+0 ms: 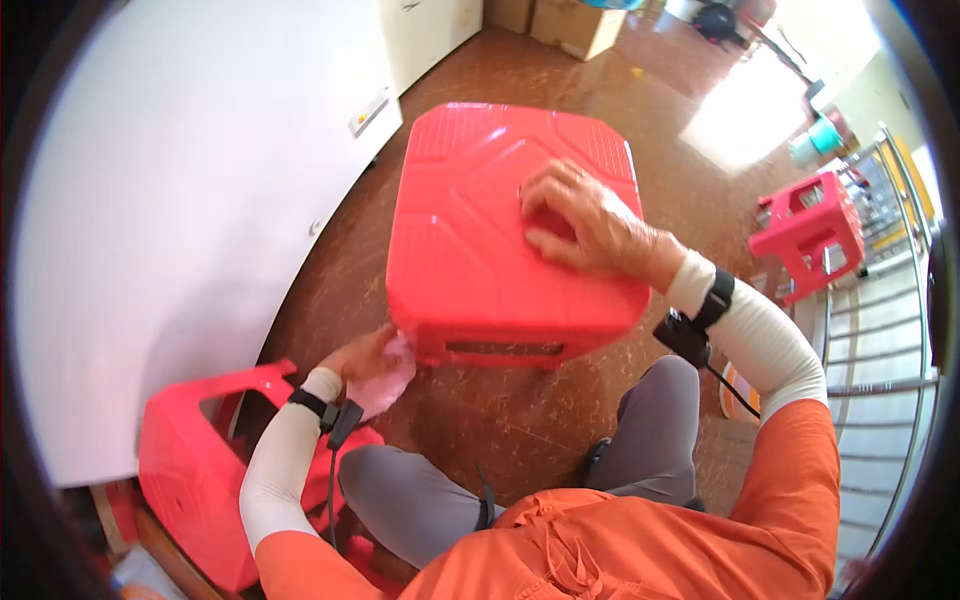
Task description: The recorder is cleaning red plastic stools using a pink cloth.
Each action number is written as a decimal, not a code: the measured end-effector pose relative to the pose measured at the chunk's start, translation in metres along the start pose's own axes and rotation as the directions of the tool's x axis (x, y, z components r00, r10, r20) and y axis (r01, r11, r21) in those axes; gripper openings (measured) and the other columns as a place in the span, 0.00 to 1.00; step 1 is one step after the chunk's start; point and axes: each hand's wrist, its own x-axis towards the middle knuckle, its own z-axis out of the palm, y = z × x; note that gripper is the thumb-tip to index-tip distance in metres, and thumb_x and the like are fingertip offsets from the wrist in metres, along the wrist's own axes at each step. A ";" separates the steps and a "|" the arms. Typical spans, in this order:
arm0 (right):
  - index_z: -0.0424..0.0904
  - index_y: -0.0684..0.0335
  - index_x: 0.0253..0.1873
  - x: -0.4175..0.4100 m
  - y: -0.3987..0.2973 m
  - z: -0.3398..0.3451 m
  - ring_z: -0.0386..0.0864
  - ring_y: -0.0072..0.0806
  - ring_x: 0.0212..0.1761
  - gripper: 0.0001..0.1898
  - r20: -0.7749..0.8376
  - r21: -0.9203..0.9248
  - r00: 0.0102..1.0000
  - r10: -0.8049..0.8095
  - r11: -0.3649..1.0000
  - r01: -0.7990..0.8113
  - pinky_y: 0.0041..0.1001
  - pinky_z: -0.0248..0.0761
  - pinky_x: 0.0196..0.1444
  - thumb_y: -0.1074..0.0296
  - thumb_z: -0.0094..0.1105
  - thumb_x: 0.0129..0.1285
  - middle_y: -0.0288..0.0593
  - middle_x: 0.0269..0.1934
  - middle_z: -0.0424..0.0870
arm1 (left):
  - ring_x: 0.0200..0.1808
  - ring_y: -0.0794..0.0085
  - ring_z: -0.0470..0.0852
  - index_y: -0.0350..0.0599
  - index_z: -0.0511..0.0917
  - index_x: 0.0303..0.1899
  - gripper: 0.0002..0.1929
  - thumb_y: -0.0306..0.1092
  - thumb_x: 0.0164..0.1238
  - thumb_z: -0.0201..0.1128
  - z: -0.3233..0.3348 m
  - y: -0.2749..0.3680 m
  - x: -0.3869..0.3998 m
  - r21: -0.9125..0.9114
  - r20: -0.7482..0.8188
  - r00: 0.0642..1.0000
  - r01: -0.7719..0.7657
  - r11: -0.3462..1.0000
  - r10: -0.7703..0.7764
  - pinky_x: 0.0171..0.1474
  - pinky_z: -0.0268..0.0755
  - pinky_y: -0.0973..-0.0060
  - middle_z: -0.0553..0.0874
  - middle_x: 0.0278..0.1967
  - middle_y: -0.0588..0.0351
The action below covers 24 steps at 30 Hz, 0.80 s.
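A red plastic stool (457, 247) is in front of me, its square ribbed seat turned up toward my view. My right hand (581, 221) grips it at the middle of the seat, fingers curled; the fingertips are partly hidden. At the seat's near left corner, my left hand (367, 356) holds a bunched pink cloth (386, 382) against or just beside the stool's side. That hand is blurred, and where the cloth meets the plastic is hard to see. A slot shows in the stool's near side. Its legs are mostly hidden beneath the seat.
Another red stool (195, 480) lies tipped by my left forearm. A smaller pink-red stool (814, 232) is at the right, near a metal rack (877, 390). A white cabinet (172, 187) borders the left. Cardboard boxes (570, 30) stand at the back on the brown floor (480, 420).
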 end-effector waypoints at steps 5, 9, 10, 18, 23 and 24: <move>0.75 0.64 0.43 0.042 0.050 0.007 0.76 0.48 0.48 0.11 -0.084 -0.053 0.990 -0.109 0.993 0.105 0.40 0.72 0.54 0.66 0.64 0.62 0.50 0.42 0.76 | 0.59 0.36 0.79 0.42 0.66 0.66 0.31 0.45 0.65 0.64 -0.014 0.028 -0.036 0.162 -0.342 0.939 0.086 0.983 -0.026 0.60 0.73 0.52 0.81 0.56 0.30; 0.75 0.65 0.42 0.056 0.055 0.025 0.77 0.48 0.47 0.08 -0.160 -0.082 0.967 -0.197 0.979 0.185 0.40 0.73 0.52 0.67 0.61 0.65 0.50 0.42 0.77 | 0.57 0.45 0.83 0.40 0.69 0.63 0.25 0.39 0.70 0.63 -0.032 0.086 -0.112 0.194 -0.693 0.717 0.081 0.978 0.078 0.59 0.74 0.59 0.84 0.52 0.37; 0.75 0.65 0.43 0.057 0.053 0.029 0.77 0.48 0.47 0.08 -0.165 -0.054 0.966 -0.200 0.980 0.193 0.40 0.73 0.52 0.67 0.60 0.66 0.50 0.42 0.77 | 0.57 0.51 0.82 0.40 0.69 0.64 0.24 0.36 0.72 0.63 -0.040 0.097 -0.134 0.159 -0.748 0.663 0.128 0.979 0.034 0.61 0.73 0.61 0.83 0.54 0.39; 0.73 0.66 0.45 0.051 0.082 0.052 0.77 0.48 0.47 0.07 -0.119 0.012 0.982 -0.147 0.989 0.149 0.41 0.71 0.53 0.69 0.55 0.70 0.51 0.42 0.76 | 0.56 0.63 0.80 0.31 0.64 0.66 0.30 0.38 0.73 0.67 -0.047 0.170 -0.257 0.309 -0.849 -0.253 0.474 0.825 0.464 0.59 0.74 0.69 0.79 0.56 0.46; 0.73 0.67 0.45 0.047 0.080 0.064 0.77 0.49 0.48 0.06 -0.161 0.024 0.972 -0.171 0.984 0.177 0.41 0.70 0.52 0.70 0.54 0.70 0.51 0.42 0.76 | 0.56 0.63 0.79 0.30 0.66 0.62 0.25 0.38 0.75 0.63 -0.006 0.193 -0.307 0.103 -0.762 -0.581 0.327 0.939 0.286 0.59 0.75 0.67 0.77 0.56 0.43; 0.73 0.67 0.45 0.046 0.080 0.062 0.76 0.49 0.48 0.06 -0.168 0.029 0.969 -0.183 0.981 0.190 0.41 0.70 0.52 0.70 0.55 0.70 0.51 0.42 0.76 | 0.57 0.63 0.78 0.30 0.66 0.62 0.24 0.36 0.75 0.62 0.006 0.187 -0.316 0.027 -0.732 -0.646 0.290 0.957 0.217 0.61 0.73 0.66 0.76 0.56 0.43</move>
